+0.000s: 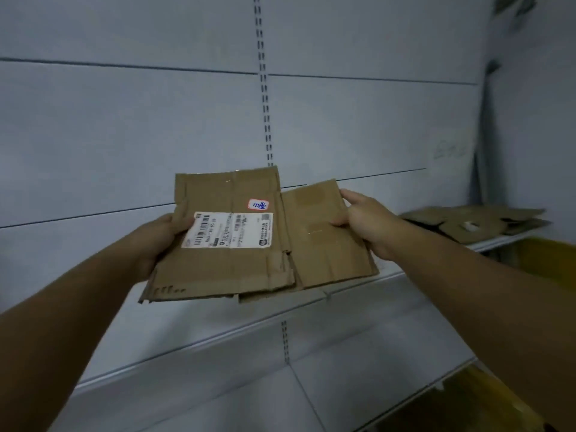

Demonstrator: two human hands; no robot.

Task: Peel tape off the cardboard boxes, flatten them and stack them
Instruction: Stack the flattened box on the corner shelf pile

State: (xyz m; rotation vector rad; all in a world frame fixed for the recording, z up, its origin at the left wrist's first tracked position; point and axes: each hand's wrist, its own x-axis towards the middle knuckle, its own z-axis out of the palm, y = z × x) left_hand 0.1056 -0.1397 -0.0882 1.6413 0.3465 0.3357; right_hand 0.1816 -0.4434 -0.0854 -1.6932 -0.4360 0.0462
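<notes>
I hold a flattened brown cardboard box (249, 263) out in front of me, above a grey shelf. A white shipping label (227, 229) and a small red-edged sticker (258, 204) sit on its left panel. My left hand (156, 241) grips the left edge, thumb on top near the label. The right panel's edge is gripped by my right hand (364, 219), fingers curled over the top corner. A stack of other flattened boxes (473, 221) lies on the shelf at the right.
The grey metal shelf (343, 294) runs across below the box, with a slotted upright (265, 88) in the back panel. A yellow bin (545, 260) stands at the right, and another yellow thing (486, 397) sits lower right.
</notes>
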